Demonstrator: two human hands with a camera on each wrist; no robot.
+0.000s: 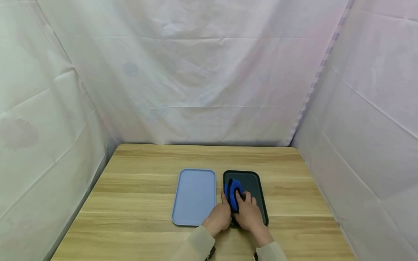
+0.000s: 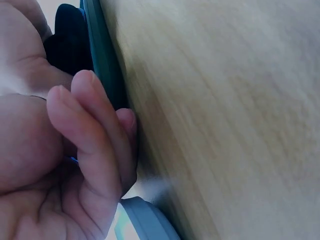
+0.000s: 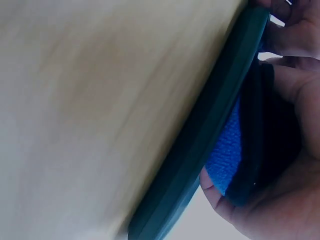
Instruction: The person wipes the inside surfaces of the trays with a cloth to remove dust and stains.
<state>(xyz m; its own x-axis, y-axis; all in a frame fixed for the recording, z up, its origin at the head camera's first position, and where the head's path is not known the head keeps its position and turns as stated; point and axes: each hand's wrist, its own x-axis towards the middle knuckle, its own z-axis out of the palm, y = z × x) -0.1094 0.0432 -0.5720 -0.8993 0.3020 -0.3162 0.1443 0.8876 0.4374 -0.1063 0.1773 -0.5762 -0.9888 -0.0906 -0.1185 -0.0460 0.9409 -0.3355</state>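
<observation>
A folded blue fuzzy fabric piece with black edging [image 1: 232, 195] stands bunched up over the dark green tray [image 1: 255, 185]. My right hand [image 1: 249, 214] grips it from the right; the right wrist view shows its blue lining [image 3: 225, 150] and black outer face between thumb and fingers. On the other side is my left hand [image 1: 219, 217], its index finger stretched along the piece's left edge. Seen from the left wrist, this hand's other fingers [image 2: 95, 135] bend loosely with nothing in them. Whether its thumb touches the fabric is hidden.
A light blue tray [image 1: 195, 197] lies just left of the dark green one, with a narrow gap between them. Both rest on a wood-grain table [image 1: 137, 203]. White cloth sheets [image 1: 202, 79] hang behind the table and along both sides.
</observation>
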